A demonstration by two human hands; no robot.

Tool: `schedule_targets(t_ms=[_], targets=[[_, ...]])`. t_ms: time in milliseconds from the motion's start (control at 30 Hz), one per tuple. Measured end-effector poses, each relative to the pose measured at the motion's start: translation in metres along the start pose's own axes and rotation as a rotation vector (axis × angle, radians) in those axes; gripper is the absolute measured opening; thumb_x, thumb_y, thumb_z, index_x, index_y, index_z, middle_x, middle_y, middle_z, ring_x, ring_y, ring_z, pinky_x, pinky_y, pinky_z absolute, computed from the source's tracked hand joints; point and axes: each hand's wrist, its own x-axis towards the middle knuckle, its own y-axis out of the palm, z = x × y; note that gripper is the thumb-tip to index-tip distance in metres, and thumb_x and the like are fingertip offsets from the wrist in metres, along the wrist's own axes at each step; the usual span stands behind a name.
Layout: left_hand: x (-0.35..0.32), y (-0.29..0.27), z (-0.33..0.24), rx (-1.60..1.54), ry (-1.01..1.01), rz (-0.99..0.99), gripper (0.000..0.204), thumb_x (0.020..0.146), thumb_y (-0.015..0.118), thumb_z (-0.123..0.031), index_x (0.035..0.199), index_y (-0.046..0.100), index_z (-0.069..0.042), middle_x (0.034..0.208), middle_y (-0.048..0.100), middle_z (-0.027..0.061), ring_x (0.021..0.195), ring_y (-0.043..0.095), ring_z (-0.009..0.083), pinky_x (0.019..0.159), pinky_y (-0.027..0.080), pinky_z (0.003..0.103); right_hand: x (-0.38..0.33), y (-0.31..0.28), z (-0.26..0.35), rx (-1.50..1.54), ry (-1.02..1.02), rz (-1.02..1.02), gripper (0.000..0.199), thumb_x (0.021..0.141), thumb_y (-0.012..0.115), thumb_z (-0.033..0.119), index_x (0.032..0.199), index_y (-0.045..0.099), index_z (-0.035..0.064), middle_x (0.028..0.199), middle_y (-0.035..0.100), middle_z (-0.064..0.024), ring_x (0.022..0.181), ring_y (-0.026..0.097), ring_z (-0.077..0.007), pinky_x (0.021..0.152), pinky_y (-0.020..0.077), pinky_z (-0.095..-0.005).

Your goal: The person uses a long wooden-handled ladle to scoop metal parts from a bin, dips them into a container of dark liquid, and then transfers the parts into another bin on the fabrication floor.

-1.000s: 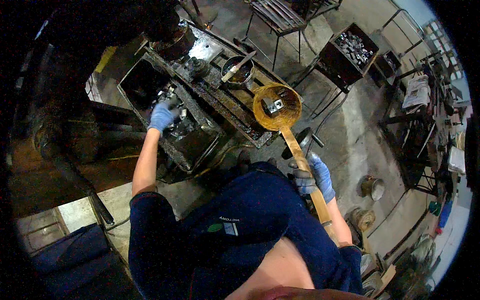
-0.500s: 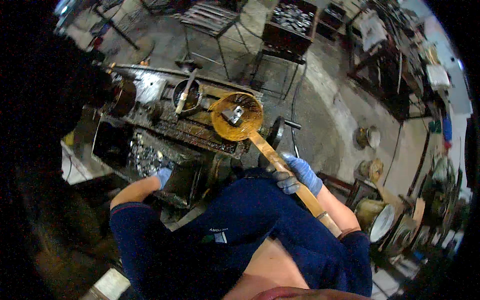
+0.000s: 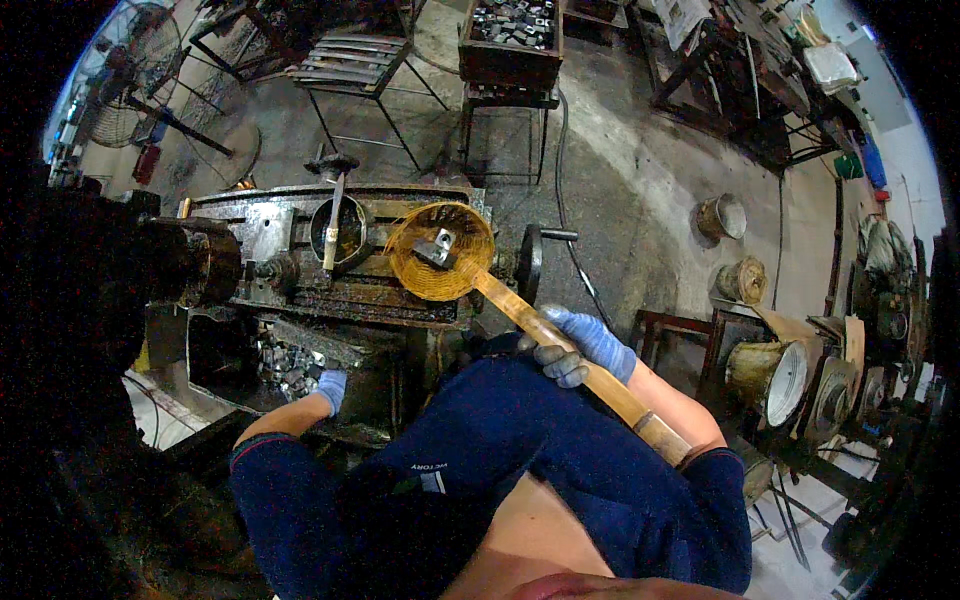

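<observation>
My right hand [image 3: 585, 345], in a blue-grey work glove, is closed round the long flat wooden handle [image 3: 520, 312] of a round wicker scoop [image 3: 408, 272]. The scoop sits above the right end of an oily machine table [image 3: 375, 308]. In its bowl lie a few small metal blocks [image 3: 438, 248], one with a hole. My left hand [image 3: 331, 388], also gloved, is low at the near edge of a dark metal bin, beside a heap of small shiny metal parts [image 3: 285, 362]. Its fingers are too indistinct to read.
A dark round pot [image 3: 350, 245] with a brush [image 3: 334, 228] across it stands on the machine table. A crank handwheel [image 3: 530, 262] juts out at its right end. Beyond are a slatted stand [image 3: 350, 62], a box of metal blocks [image 3: 510, 62] and a fan [image 3: 130, 45]. Buckets [image 3: 720, 217] stand at right.
The view has turned, bringing the fan into sight at upper left and shifting the scoop leftward in the picture. My right hand keeps its grip; my left hand stays by the parts heap.
</observation>
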Motion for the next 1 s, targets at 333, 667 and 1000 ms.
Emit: schedule_targets(t_ms=[333, 667, 1000], targets=[[0.002, 0.0, -0.003, -0.042, -0.032, -0.006, 0.018, 0.071, 0.057, -0.015, 0.085, 0.064, -0.007, 0.09, 0.064, 0.0093, 0.081, 0.061, 0.0285, 0.07, 0.049, 0.037, 0.007, 0.004, -0.006, -0.057, -0.018, -0.059, 0.05, 0.082, 0.049, 0.049, 0.096, 0.046, 0.0018, 0.052, 0.031, 0.0029, 0.032, 0.028, -0.0049, 0.026, 0.0257, -0.0195], [0.007, -0.001, -0.01, -0.067, -0.054, -0.009, 0.018, 0.07, 0.058, -0.016, 0.084, 0.064, -0.007, 0.09, 0.064, 0.0092, 0.081, 0.061, 0.0284, 0.07, 0.049, 0.037, 0.003, 0.008, -0.009, -0.114, -0.077, -0.133, 0.049, 0.082, 0.05, 0.049, 0.095, 0.046, 0.0019, 0.053, 0.032, 0.003, 0.033, 0.028, -0.0038, 0.026, 0.025, -0.0185], [0.01, -0.009, -0.017, -0.088, -0.078, -0.006, 0.019, 0.069, 0.059, -0.017, 0.084, 0.064, -0.007, 0.09, 0.064, 0.0091, 0.082, 0.061, 0.0284, 0.07, 0.049, 0.037, -0.002, 0.0, -0.004, -0.058, -0.035, -0.071, 0.052, 0.08, 0.051, 0.052, 0.094, 0.046, 0.0022, 0.054, 0.036, 0.0014, 0.032, 0.029, -0.0053, 0.026, 0.0276, -0.0198]])
